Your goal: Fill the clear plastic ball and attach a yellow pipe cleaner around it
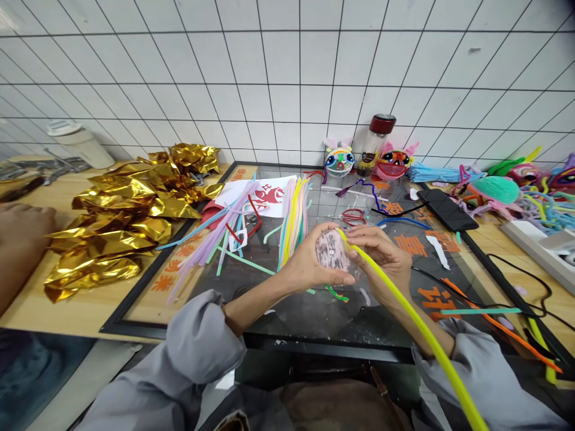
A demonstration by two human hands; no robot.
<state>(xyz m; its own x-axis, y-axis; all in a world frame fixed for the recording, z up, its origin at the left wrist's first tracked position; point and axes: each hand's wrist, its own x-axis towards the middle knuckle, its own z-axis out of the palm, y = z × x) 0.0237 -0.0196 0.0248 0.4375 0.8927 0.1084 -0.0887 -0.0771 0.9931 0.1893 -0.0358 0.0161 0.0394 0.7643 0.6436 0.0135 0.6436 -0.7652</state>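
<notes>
Head view: both hands work a pink fuzzy ball [331, 250] with a yellow pipe cleaner [417, 326] over the tabletop [36, 311].
Left hand [309, 263] cups the ball in a closed grip; right hand [381, 254] pinches the pipe cleaner's end against it. That long springy tail could slip free or sweep loose pipe cleaners [291, 221] about. A red-capped jar [376, 143] stands by the wall, contents unclear.

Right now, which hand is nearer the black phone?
Right. The right hand sits just left of the black phone; the left hand is farther left, behind the pink object.
</notes>
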